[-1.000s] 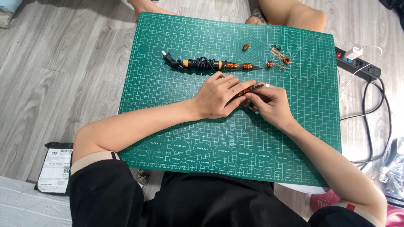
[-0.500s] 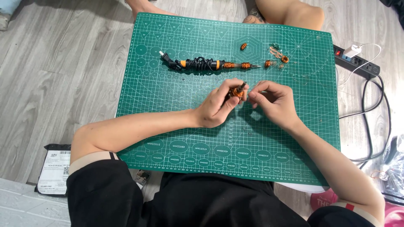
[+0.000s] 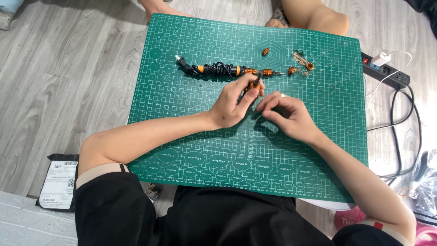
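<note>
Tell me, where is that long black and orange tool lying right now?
In the head view the black and orange tool lies crosswise on the far half of the green cutting mat, just beyond the left hand, with small copper coils to its right.

Single head-worn view, looking steeply down from above the seated person. Green cutting mat (image 3: 191, 136) fills the middle of the frame, grey plank floor (image 3: 59, 82) around it. Person's own arms enter from the bottom edge; lap close beneath the lens. Another person's legs (image 3: 314, 16) at top edge.
</note>
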